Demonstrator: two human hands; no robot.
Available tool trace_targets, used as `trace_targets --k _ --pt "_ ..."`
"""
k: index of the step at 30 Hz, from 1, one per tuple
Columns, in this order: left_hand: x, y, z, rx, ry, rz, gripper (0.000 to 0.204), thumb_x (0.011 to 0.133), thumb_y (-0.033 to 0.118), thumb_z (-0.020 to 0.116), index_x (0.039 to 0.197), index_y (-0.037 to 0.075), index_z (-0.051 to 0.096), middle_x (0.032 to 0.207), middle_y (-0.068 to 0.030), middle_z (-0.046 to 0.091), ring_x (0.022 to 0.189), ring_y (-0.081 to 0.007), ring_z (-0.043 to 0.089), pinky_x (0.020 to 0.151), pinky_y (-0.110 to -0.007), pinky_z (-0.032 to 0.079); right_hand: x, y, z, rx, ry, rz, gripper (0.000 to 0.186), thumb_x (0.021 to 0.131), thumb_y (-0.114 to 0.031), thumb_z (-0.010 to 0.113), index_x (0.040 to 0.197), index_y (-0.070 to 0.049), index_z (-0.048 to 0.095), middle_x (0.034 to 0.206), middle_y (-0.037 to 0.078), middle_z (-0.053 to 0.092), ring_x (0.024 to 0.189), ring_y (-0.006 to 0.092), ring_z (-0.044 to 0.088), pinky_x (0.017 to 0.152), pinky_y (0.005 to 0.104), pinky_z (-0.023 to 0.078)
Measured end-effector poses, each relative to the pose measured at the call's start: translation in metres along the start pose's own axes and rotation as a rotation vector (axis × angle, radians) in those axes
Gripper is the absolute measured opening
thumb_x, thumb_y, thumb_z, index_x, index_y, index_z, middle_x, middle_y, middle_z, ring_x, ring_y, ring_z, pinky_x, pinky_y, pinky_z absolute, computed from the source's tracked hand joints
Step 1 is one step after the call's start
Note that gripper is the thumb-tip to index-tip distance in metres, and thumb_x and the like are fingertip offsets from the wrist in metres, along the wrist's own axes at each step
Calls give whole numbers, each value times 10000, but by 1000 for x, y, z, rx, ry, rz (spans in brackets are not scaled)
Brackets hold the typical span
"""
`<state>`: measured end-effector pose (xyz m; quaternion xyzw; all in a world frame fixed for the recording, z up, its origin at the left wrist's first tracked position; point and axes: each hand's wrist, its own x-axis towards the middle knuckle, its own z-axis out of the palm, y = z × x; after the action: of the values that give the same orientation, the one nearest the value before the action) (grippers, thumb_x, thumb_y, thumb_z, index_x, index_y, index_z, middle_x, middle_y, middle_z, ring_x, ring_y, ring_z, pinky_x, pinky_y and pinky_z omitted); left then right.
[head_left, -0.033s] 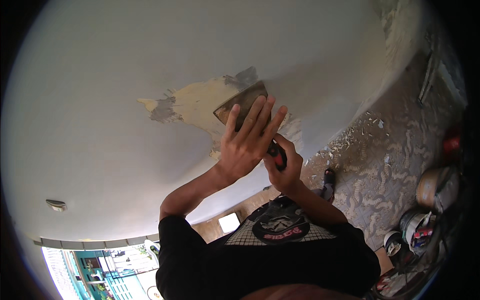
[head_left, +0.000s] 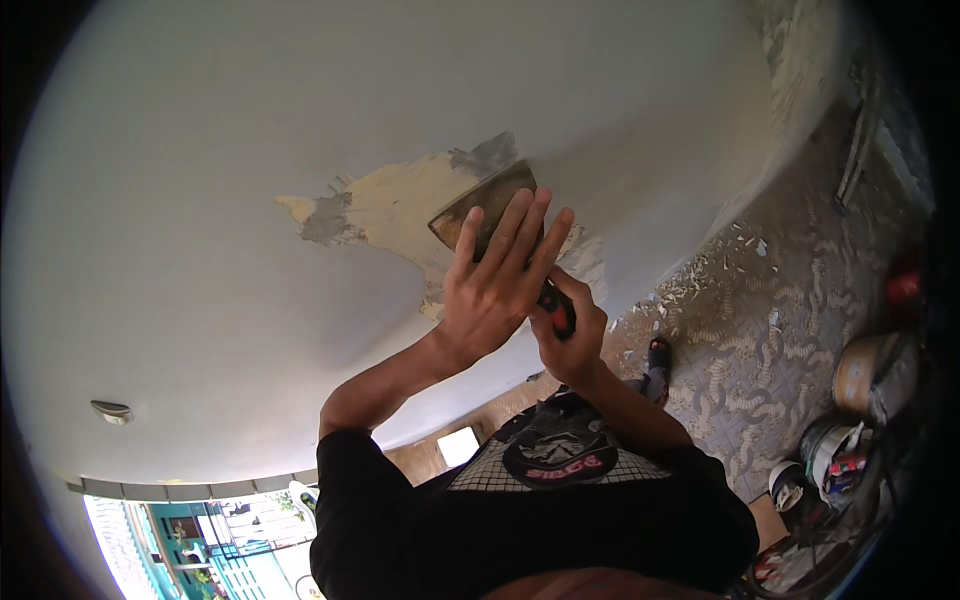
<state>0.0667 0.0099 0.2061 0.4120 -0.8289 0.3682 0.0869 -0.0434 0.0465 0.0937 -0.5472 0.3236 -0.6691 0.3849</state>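
Observation:
A wide putty knife lies with its dark, smeared blade against the pale grey wall. Its black and red handle is wrapped by my right hand. My left hand rests flat over the blade, fingers stretched out and spread, pressing on it rather than gripping. Under and around the blade is a ragged cream-coloured patch with grey smears at its left and upper ends. The blade's lower part is hidden by my fingers.
Flakes of debris are scattered on the patterned floor along the wall's foot. Buckets and a round tan container stand at the right. A small fixture juts from the wall at the left.

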Motion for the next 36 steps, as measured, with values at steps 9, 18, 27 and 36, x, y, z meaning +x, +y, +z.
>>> trace_targets --k 9,18,27,36 --pt "28 -1 3 40 107 14 351 991 335 621 1239 118 743 1341 -12 709 1264 -139 640 1047 -346 375 25 -6 -14 121 49 55 421 913 -76 742 1292 45 605 1029 174 749 856 189 734 779 314 581" --pt "30 -2 10 -18 155 -8 333 1019 404 612 1135 148 790 1257 17 749 1198 -113 672 992 -323 404 21 -7 -23 20 6 -21 444 881 -60 763 1284 62 622 979 166 749 776 178 733 691 295 582" --pt "41 -3 11 -67 176 -63 370 929 495 690 1122 196 796 1224 56 761 1199 -105 667 1060 -336 339 33 -10 -26 -15 20 0 467 875 -82 771 1293 63 622 952 200 752 774 230 756 681 309 584" --pt "39 0 14 -116 187 -92 338 965 453 662 1158 203 784 1268 59 742 1242 -101 643 1053 -329 359 38 -20 -30 -96 19 -38 469 854 -59 779 1284 61 636 905 181 742 740 176 729 679 285 573"
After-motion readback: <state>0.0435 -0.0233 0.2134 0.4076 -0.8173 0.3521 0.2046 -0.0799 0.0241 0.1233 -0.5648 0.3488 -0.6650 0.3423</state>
